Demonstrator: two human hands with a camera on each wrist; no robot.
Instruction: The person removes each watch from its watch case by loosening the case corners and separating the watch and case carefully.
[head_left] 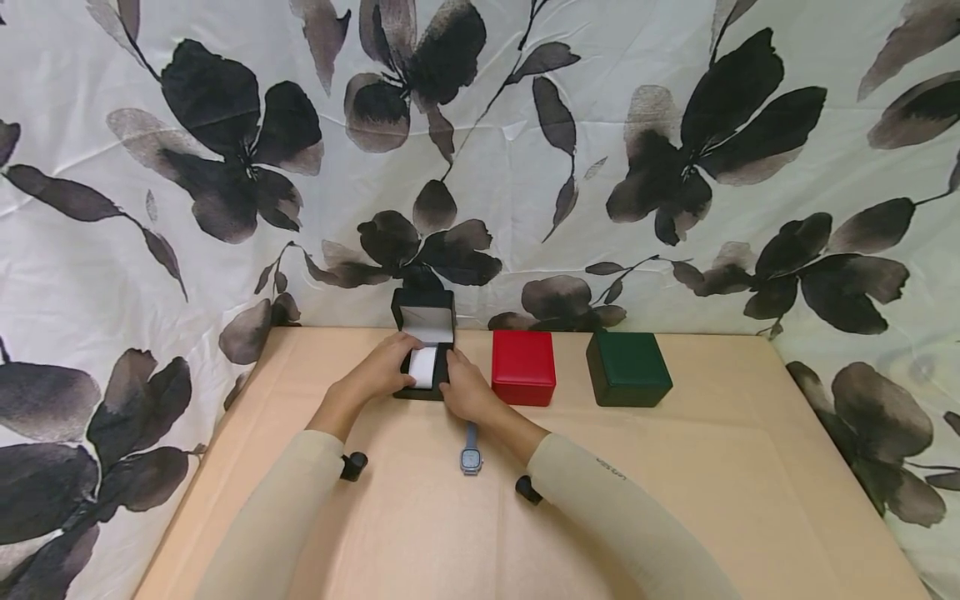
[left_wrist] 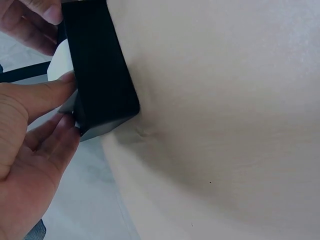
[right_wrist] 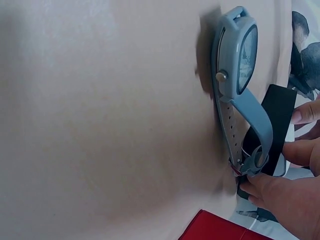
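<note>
A black watch box (head_left: 424,395) stands at the table's back with its lid (head_left: 423,302) raised, light grey inside. In it lies a white cushion (head_left: 423,367). My left hand (head_left: 375,368) grips the box's left side, thumb tip against the cushion; the left wrist view shows its other fingers partly hidden behind the box edge. With its fingers at the opposite side, my right hand (head_left: 470,387) holds the box. A blue-grey wristwatch (head_left: 471,460) with a squarish face lies on the table in front of the right hand, strap looped in the right wrist view (right_wrist: 239,55).
A red box (head_left: 523,368) sits just right of the right hand, its lid down. Farther right is a green box (head_left: 630,369), also closed. A white cloth (head_left: 525,200) with dark flowers hangs behind the light wooden table (head_left: 735,467).
</note>
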